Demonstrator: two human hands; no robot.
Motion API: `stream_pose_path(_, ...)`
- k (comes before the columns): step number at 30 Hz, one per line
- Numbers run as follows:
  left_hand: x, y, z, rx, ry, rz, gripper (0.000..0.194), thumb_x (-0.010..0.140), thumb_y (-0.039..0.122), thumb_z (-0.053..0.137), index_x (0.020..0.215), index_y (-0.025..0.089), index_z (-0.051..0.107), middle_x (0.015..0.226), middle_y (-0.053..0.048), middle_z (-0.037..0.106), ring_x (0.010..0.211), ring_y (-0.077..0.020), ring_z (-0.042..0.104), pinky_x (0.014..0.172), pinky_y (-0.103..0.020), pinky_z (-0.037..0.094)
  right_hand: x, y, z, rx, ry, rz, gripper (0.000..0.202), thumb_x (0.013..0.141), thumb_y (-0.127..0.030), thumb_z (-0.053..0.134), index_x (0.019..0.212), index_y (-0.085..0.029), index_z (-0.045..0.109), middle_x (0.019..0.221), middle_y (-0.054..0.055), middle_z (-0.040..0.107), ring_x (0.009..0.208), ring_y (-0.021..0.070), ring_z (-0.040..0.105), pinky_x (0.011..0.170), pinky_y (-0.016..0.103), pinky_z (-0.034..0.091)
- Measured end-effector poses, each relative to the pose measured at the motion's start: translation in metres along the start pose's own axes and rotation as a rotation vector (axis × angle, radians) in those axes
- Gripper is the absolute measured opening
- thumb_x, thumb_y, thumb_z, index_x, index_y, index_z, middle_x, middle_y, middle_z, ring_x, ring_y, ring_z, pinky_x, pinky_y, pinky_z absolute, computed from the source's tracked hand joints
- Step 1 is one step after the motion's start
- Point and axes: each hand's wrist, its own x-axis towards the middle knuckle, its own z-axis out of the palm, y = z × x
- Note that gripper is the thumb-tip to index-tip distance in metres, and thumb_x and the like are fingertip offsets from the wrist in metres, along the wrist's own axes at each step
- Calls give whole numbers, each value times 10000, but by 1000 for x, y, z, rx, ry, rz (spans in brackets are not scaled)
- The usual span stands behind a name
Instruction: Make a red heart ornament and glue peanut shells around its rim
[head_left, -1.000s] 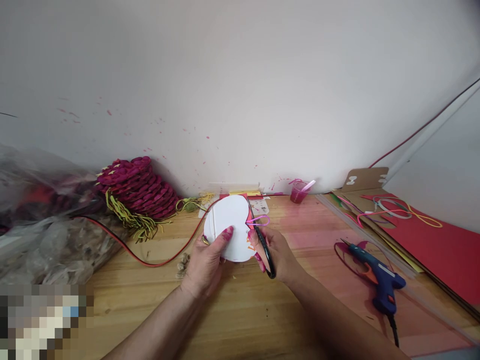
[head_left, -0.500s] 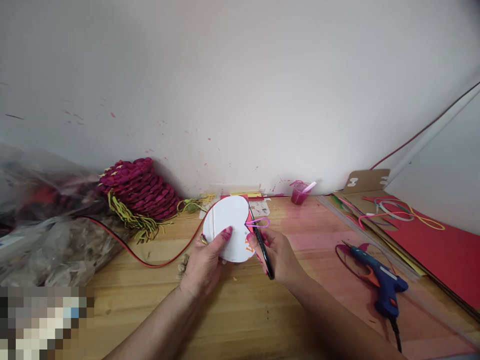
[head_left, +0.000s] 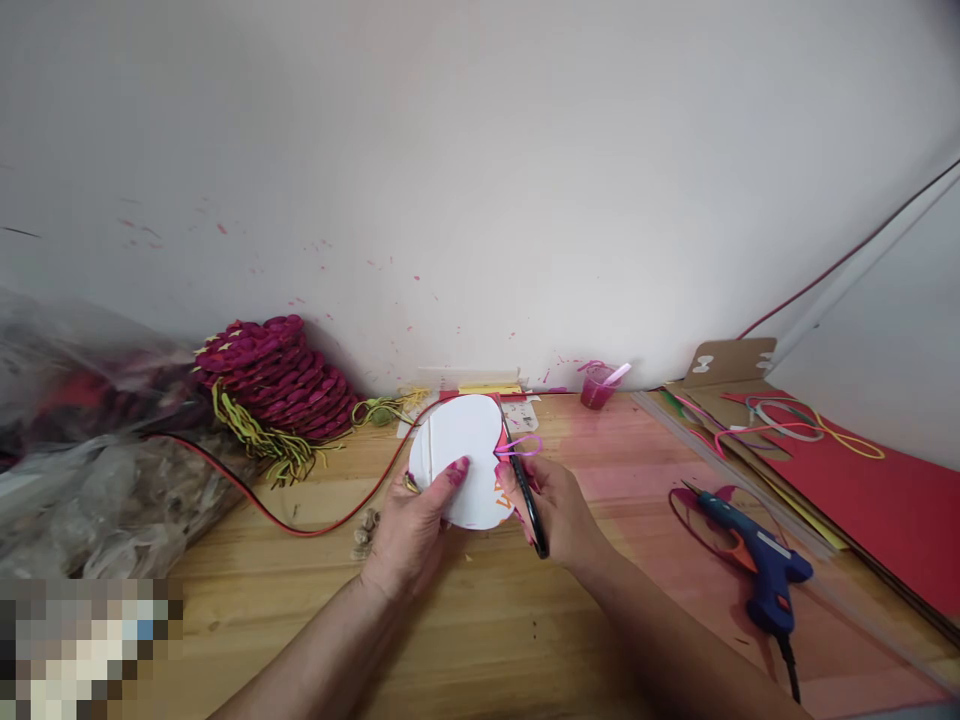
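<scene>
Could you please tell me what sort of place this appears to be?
It looks like a craft workspace, perhaps a small workshop: a glue gun lies on the wooden table, the right hand holds scissors, and pink spots mark the wall behind.

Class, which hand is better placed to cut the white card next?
Probably the right hand: it holds scissors at the edge of the white card, while the left hand grips it.

One head-worn camera looks forward and down across the table [head_left: 480, 630] to the wall [head_left: 480, 180], left hand [head_left: 409, 525] and right hand [head_left: 561, 512] near.
</scene>
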Motion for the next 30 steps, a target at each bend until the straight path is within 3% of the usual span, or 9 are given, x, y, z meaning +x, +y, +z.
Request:
stream_pose_path(9, 2, -1, -3, 2, -29, 25, 788, 653, 277, 890, 1365, 190, 562, 1235, -153, 706, 969, -279, 737, 815, -345, 621, 0, -2, 0, -30, 16, -30, 378, 864, -521, 653, 659, -224, 539, 452, -69, 431, 410, 107, 377, 433, 250, 273)
stream_pose_path(19, 9, 6, -8, 34, -9, 31, 815, 642, 256, 892, 1380, 189, 554, 1096, -137, 760, 880, -278, 756, 745, -335, 636, 1, 0, -2, -57, 19, -28, 388, 842, -572, 654, 695, -233, 535, 455, -76, 417, 391, 106, 377, 409, 255, 281)
stream_pose_path(30, 12, 12, -9, 43, 6, 66, 701, 669, 234, 867, 1310, 161, 591, 1096, -139, 757, 831, -266, 760, 661, -317, 646, 1, -4, -2, -85, 23, -45, 396, 855, -552, 644, 668, -224, 526, 472, -69, 408, 422, 105, 362, 419, 248, 252)
